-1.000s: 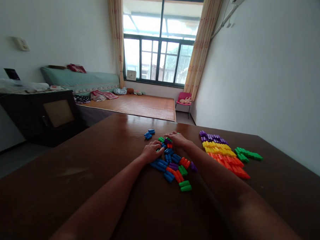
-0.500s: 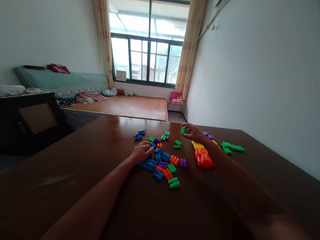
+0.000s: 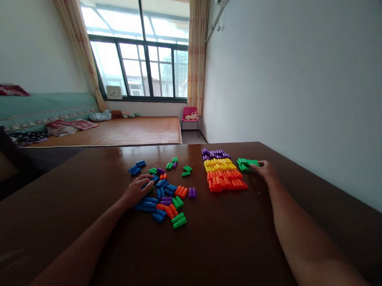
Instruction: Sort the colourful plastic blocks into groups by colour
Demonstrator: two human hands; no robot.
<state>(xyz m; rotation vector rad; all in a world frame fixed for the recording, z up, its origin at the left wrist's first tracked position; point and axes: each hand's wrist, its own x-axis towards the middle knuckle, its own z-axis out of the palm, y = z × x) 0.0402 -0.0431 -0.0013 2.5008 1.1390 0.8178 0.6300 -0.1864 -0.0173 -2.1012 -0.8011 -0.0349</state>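
My left hand (image 3: 138,190) rests on the left edge of a loose pile of plastic building blocks shaped like joined tubes. Its fingers are spread beside a blue block (image 3: 154,178), and part of a green piece shows under the palm. To the right, my right hand (image 3: 264,170) has its fingers closed on a green block at the near right end of a green group of blocks (image 3: 246,162). The fingers partly hide that block. Left of it lie sorted rows: purple blocks (image 3: 217,154), yellow blocks (image 3: 219,164) and orange blocks (image 3: 226,181).
Loose green blocks (image 3: 179,220), orange blocks (image 3: 181,191) and a purple block (image 3: 192,193) lie near the middle of the brown table (image 3: 214,243). Blue blocks (image 3: 136,167) sit farther back. Beyond the table are a bed (image 3: 140,130) and a pink chair (image 3: 189,113).
My right hand has moved right and down with a green block, from above the rows to the green group. The view has turned right. My left hand stays on the pile.
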